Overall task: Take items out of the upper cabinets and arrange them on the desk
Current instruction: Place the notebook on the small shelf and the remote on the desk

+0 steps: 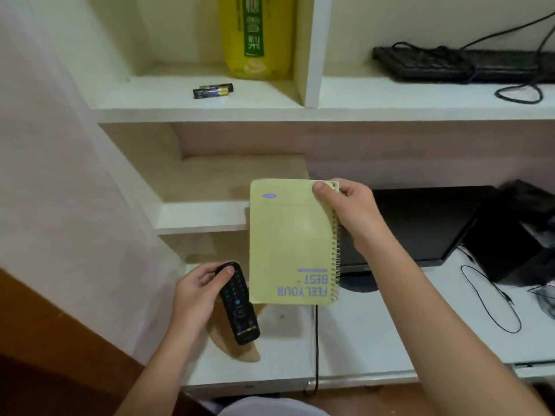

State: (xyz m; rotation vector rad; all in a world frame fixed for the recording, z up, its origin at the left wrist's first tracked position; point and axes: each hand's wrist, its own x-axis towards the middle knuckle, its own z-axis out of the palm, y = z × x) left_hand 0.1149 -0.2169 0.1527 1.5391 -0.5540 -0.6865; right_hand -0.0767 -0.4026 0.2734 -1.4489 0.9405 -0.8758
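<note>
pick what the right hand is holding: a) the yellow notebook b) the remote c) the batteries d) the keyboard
a: the right hand pinches the yellow notebook at its top corner by the spiral edge, while the left hand grips the remote.

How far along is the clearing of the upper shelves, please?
Done: nothing on the desk clearly came from above. In hand: the left hand grips a remote, the right hand pinches a yellow notebook by its top corner. Left: batteries, a yellow bottle and a keyboard sit on the upper shelves.
</note>
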